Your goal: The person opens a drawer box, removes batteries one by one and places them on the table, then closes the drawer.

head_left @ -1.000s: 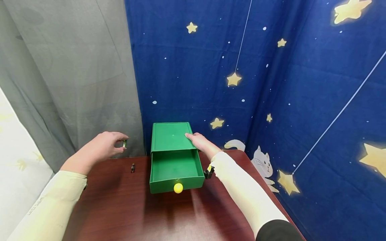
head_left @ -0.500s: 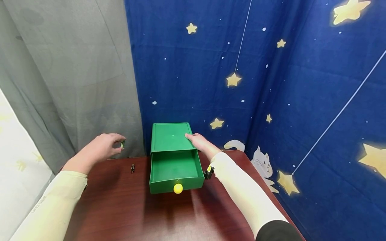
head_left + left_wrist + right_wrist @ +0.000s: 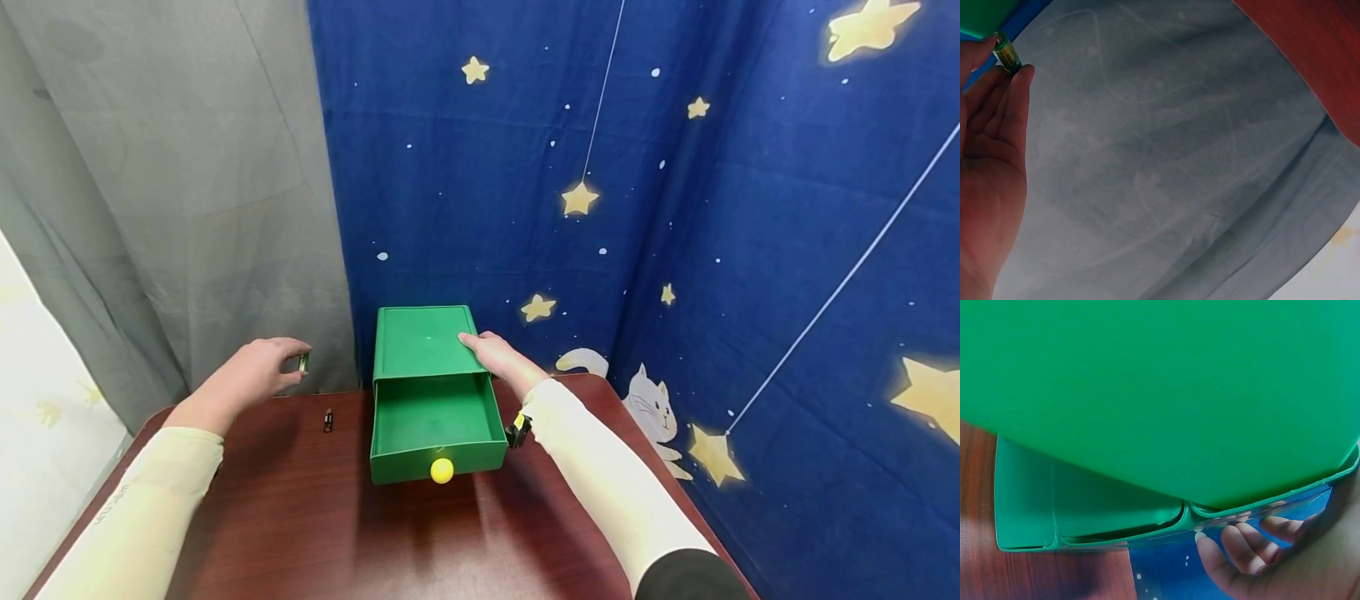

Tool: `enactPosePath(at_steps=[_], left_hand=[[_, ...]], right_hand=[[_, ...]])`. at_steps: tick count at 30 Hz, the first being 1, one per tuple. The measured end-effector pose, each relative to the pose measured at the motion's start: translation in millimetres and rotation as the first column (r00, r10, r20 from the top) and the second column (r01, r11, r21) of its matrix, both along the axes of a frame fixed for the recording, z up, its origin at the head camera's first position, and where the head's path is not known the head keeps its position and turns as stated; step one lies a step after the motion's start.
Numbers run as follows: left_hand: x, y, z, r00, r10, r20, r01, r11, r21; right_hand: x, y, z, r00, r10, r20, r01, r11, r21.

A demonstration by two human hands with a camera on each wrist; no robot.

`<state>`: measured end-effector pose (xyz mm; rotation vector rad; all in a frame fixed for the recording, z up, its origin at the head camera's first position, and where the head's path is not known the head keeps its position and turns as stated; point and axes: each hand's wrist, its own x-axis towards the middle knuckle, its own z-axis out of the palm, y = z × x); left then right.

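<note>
Nothing is reading clearly. Lettering (image 3: 113, 504) is running along the left sleeve (image 3: 150, 508) at eight o'clock in the head view, looking too blurred to spell out. At ten o'clock in the left wrist view, the battery (image 3: 1007, 54) is showing print too small to read.

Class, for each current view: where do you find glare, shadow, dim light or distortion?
Head view: pale glare on the table near the bottom edge, darker patches below the drawer, the right sleeve nearly washed out; left wrist view: dim overall, though the battery is distinguishable; right wrist view: the green box looms large, its lower edge bowed, probably by the lens.
</note>
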<state>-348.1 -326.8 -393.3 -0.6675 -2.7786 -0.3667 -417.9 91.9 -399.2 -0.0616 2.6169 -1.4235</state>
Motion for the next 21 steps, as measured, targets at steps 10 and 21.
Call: enactPosePath(at_steps=[10,21], left_hand=[[-10.6,-2.8,-16.2,0.999,0.021,0.024,-0.021,1.000,0.001],[-21.3,-4.1,-30.3,0.996,0.060,0.061,-0.061,0.998,0.017]], right_hand=[[-2.5,0.1,-1.5,1.000,0.000,-0.004,0.000,1.000,0.005],[-2.7,0.5,-0.8,1.000,0.001,0.016,-0.001,1.000,0.009]])
